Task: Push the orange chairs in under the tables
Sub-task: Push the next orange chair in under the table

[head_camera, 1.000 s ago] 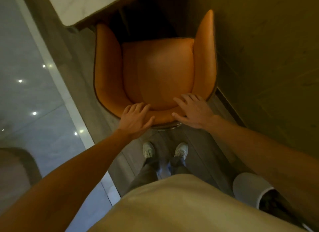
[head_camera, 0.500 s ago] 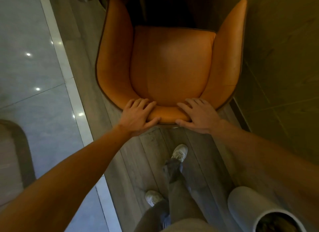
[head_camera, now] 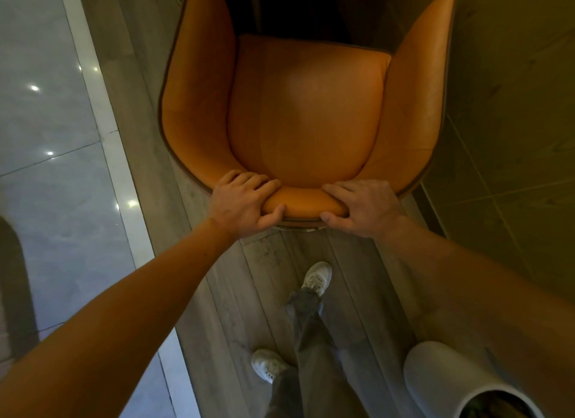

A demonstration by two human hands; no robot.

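the wood floor (head_camera: 249,293) lies below both grips. the orange chair (head_camera: 305,112) stands just ahead of them, with its seat and arms reaching away. a white round pot (head_camera: 441,377) stands well behind the right grip. the left grip (head_camera: 242,206) and right grip (head_camera: 364,209) each clamp the chair's padded back rim, fingers curled over the inside and thumbs on the outer edge, with bare rim between them.

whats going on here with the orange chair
A person stands behind the orange chair and grips the top of its backrest with the left hand and right hand, fingers curled over the edge. One foot is stepped forward on the wood floor. The seat's front meets a dark space; no tabletop shows.
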